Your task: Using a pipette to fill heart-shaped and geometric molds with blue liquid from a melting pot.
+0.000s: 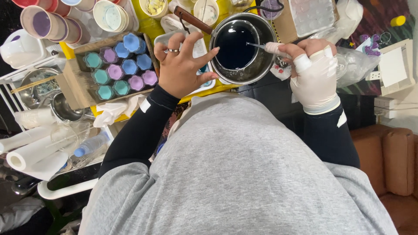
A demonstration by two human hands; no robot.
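I see my gloved right hand (314,74) pinching a dropper (265,46), tip over the dark liquid in the pan (242,48) at the worktop's (150,26) near edge. My left hand (183,65) hovers beside it, fingers spread, holding nothing.

The left hand (180,65) covers most of the white tray (204,85) beneath it. The tip of the thin tool (261,45) disappears in the dark liquid of the pan (257,69). The stacked cups (48,21) are cut off by the top edge.
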